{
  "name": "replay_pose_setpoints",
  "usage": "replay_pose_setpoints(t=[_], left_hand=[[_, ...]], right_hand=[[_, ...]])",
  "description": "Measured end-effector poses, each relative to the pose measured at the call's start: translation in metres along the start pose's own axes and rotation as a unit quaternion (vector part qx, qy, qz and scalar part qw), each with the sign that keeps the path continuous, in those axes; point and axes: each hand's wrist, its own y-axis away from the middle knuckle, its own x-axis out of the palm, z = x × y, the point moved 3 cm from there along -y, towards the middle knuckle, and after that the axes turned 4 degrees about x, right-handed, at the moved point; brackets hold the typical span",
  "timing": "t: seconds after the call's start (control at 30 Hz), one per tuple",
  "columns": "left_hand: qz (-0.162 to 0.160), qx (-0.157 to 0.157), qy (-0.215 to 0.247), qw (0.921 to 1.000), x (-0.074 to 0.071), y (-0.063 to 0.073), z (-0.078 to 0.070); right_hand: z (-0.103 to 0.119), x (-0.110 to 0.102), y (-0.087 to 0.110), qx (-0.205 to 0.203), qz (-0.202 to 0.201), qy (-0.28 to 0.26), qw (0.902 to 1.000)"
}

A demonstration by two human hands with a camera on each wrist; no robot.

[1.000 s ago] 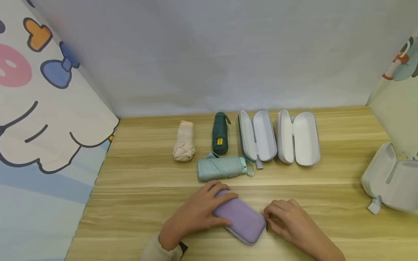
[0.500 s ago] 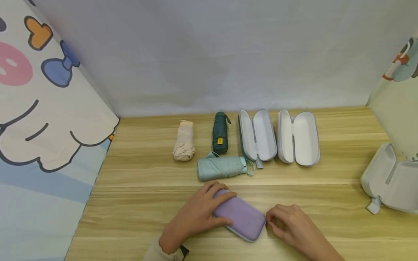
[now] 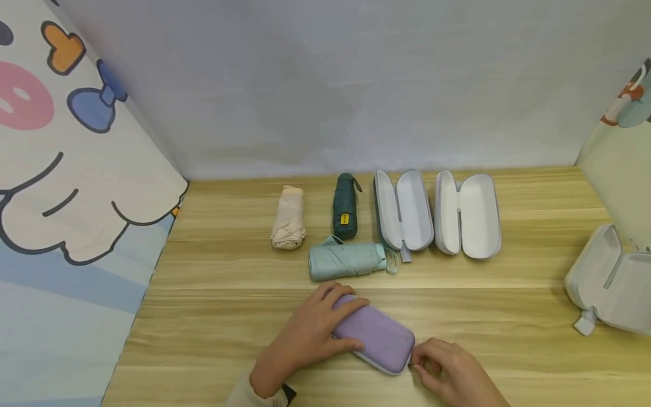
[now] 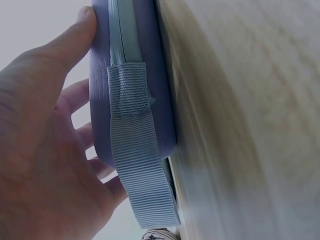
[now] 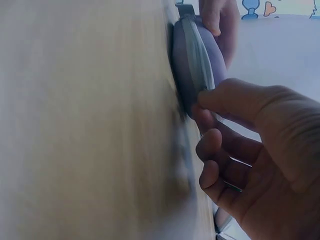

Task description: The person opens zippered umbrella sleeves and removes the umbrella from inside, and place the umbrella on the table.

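Observation:
A purple zip case lies closed and slanted on the tabletop. My left hand holds its left end, thumb on the near side and fingers over the far side. In the left wrist view, a grey ribbed strap hangs from that end. At the opposite end, my right hand has thumb and forefinger pinched at the seam. The right wrist view shows the pale zip running up to those fingertips; the zip pull itself is mostly hidden between them.
Beyond the case lie a light teal folded umbrella, a dark green one and a beige one. Two opened cases stand to their right. Another opened case sits at the right edge.
My right hand has shifted toward the near side, down along the case's right end. My left hand and the case stay almost in place.

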Motion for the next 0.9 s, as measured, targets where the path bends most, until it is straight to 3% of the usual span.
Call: replay_pose_setpoints(t=[0.27,0.6,0.9], left_hand=[[0.0,-0.006,-0.002,1.0,0.001,0.0,-0.001],[-0.011,-0.006,-0.013,0.9998,0.003,0.0,-0.002],[-0.024,-0.023,-0.02,0.9992,0.003,0.0,-0.005]], right_hand=[[0.007,0.008,0.009,0.012,-0.04,-0.01,0.9991],[0.012,0.015,0.018,0.036,-0.045,-0.034,0.9978],[0.019,0.02,0.022,0.065,-0.079,-0.026,0.9944]])
